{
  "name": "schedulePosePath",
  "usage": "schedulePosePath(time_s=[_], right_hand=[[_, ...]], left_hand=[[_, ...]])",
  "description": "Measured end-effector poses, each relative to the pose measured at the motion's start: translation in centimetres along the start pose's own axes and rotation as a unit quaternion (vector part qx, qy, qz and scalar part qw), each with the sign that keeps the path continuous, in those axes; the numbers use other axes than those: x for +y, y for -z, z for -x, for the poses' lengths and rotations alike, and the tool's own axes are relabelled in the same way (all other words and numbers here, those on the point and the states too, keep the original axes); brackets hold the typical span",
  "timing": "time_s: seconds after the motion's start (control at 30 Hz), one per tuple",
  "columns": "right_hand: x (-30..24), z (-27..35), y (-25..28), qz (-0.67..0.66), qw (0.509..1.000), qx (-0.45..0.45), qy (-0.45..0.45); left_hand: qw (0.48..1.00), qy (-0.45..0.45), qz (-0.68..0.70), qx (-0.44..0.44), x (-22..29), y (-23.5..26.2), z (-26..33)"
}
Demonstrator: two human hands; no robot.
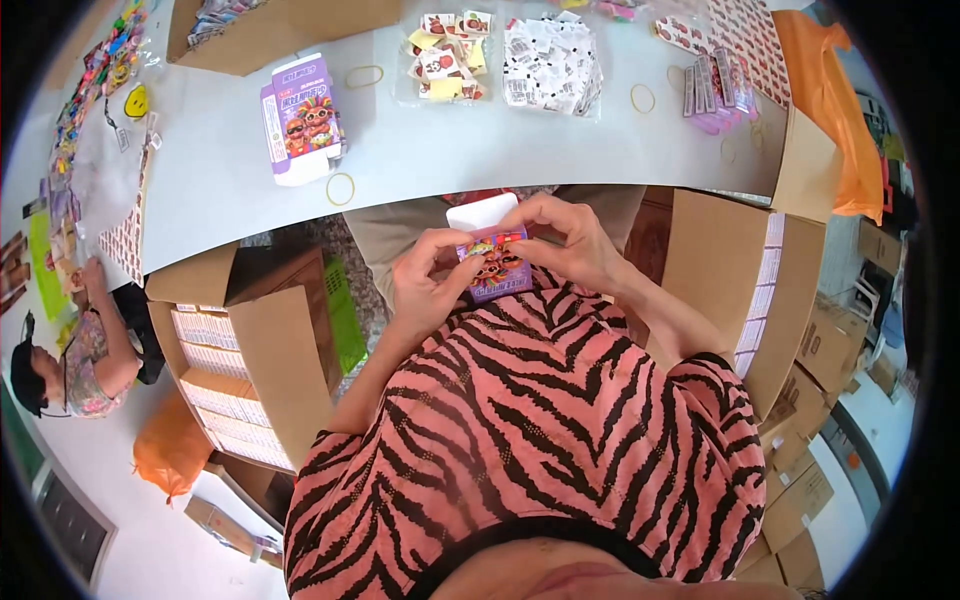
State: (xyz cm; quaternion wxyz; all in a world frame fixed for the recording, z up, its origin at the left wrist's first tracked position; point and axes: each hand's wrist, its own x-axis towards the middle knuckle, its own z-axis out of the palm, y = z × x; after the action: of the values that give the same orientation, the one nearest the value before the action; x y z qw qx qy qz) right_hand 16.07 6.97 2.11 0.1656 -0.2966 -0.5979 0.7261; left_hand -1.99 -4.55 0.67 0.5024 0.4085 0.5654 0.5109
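Close to my body, just below the table edge, I hold a small purple carton (503, 284) with colourful cartoon figures on its front. A white flap (482, 212) stands up at its far end. My left hand (428, 278) grips the carton's left side, thumb lying on the printed front. From the right, my right hand (570, 240) pinches near the top by the flap, with thumb and forefinger bent. What lies inside the carton is hidden. Flat on the table at the left rests a similar purple carton (303, 122), larger in view, with white flaps.
On the table (420, 155) lie a bag of picture cards (442, 65), a bag of white printed slips (552, 68), rubber bands (341, 189) and pink-purple packets (716, 92). Cardboard boxes packed with cartons flank me, left (215, 360) and right (765, 290). A person (95, 360) works at far left.
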Motion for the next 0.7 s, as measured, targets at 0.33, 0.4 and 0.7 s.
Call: schedulePosePath(time_s=[0.33, 0.4, 0.7], right_hand=[[-0.2, -0.1, 0.8, -0.019, 1.000, -0.018, -0.012], [-0.2, 0.0, 0.5, -0.024, 1.000, -0.005, -0.010], [0.0, 0.1, 0.5, 0.117, 0.987, 0.021, 0.110]], left_hand=[[0.999, -0.036, 0.001, -0.003, -0.3, -0.1, -0.2], [0.997, -0.052, 0.043, 0.034, -0.1, -0.6, -0.2], [0.997, -0.027, -0.073, -0.009, 2.4, 0.2, -1.1]])
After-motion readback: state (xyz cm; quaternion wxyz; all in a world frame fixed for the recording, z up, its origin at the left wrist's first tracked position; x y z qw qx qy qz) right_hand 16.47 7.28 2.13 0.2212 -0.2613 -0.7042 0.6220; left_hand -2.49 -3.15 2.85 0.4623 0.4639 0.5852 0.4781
